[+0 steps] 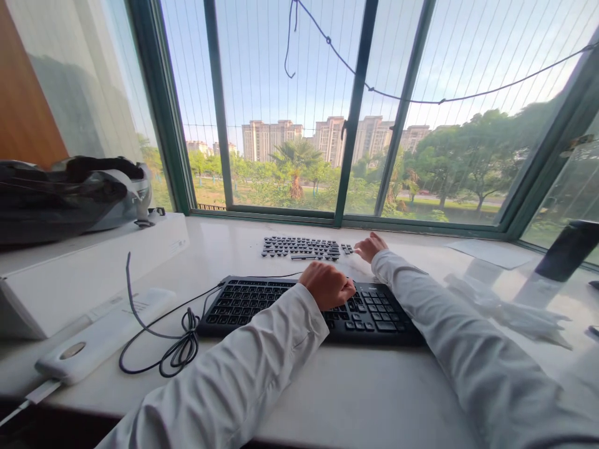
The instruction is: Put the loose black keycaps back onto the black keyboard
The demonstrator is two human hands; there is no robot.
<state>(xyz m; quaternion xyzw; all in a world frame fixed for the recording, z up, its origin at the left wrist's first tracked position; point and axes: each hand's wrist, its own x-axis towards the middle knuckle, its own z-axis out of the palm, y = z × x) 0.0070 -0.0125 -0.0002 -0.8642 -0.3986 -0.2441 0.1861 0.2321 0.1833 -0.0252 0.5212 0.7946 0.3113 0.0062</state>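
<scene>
A black keyboard [262, 302] lies across the white sill; its left part shows bare key sockets, while keys still sit on its right-hand block. My left hand [325, 285] is closed over the keyboard's middle, fingers curled under, and what they hold, if anything, is hidden. Beyond the keyboard, loose black keycaps [302, 247] are laid out in rows. My right hand [369, 247] is at the right end of these rows, beside a few separate keycaps [347, 248]. Its fingers are bent together at the sill surface; I cannot make out what is between them.
A coiled black cable [180, 349] and a white power strip [103, 337] lie on the left. Behind them a white box [116, 268] carries a dark bag-like object [70, 199]. To the right are crumpled clear plastic [510, 312], paper [489, 252] and a dark upright object [568, 249].
</scene>
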